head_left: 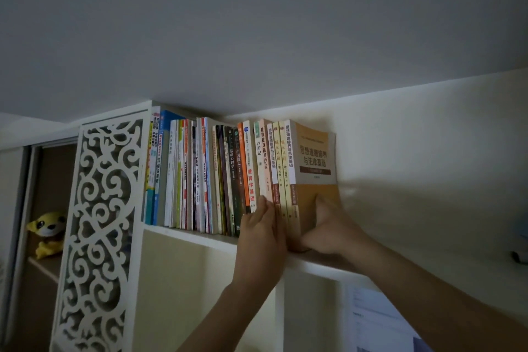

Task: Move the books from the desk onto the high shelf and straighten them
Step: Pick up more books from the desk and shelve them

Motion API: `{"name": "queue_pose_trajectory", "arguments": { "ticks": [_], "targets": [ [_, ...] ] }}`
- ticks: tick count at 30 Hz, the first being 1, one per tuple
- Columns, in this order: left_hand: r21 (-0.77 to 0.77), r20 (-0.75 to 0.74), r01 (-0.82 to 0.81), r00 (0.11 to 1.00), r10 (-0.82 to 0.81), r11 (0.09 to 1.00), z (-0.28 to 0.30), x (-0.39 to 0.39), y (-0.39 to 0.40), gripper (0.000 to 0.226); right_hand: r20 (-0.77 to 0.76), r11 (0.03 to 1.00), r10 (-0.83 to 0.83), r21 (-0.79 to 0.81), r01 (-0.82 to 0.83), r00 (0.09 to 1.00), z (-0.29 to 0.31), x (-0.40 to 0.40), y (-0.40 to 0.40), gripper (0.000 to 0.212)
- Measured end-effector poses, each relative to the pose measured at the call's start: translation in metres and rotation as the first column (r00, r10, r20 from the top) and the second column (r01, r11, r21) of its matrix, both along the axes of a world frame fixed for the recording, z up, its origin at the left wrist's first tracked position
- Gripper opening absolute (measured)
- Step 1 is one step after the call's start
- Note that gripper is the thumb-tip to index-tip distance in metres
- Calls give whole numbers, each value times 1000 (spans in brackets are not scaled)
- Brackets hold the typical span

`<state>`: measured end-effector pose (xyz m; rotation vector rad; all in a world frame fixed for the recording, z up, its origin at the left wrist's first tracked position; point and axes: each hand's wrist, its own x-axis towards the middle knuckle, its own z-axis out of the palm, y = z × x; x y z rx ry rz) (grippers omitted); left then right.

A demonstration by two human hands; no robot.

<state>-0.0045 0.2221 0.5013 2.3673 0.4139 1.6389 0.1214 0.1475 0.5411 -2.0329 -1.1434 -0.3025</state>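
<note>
A long row of books [217,174] stands upright on the high white shelf [197,237], close under the ceiling. The rightmost book [314,160] has an orange and grey cover facing right. My left hand [261,233] lies flat with straight fingers against the spines near the row's right end. My right hand [328,228] presses on the orange book's cover low down, thumb up along it, fingers curled near its bottom corner on the shelf edge.
A white carved lattice panel [100,223] bounds the shelf on the left. Beyond it, a yellow plush toy [47,233] sits in a brown cupboard. The pale wall [428,166] runs to the right of the books. A paper sheet [377,323] hangs below the shelf.
</note>
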Motion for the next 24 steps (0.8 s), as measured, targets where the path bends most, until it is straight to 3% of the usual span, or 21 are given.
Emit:
{"name": "queue_pose_trajectory", "arguments": {
  "ticks": [3,8,12,15,17,21,24],
  "targets": [
    [15,-28,-10,1000,10,1000,2,-2,1,41,1,999,-35,-37,35,999,3,-3,-1,97],
    [-22,-81,26,996,-28,999,-10,-5,9,43,154,994,-102,-31,108,983,-11,-14,6,105],
    [11,-103,30,994,-28,1000,-10,-5,7,46,132,983,-167,-57,175,977,-5,-20,4,58],
    [57,-66,40,997,-36,998,-11,-12,8,39,197,992,-95,-58,108,976,-13,-26,-9,66],
    [70,-32,20,999,-18,997,-11,-19,3,33,261,994,-76,-56,93,962,-21,-38,-29,52],
    [252,-34,3,999,6,968,-21,-43,-35,23,611,996,-76,77,36,788,-40,-75,-95,24],
    [333,-107,81,993,-47,940,-65,-70,-87,14,724,984,-66,161,-75,686,-98,-96,-169,17]
  ]
}}
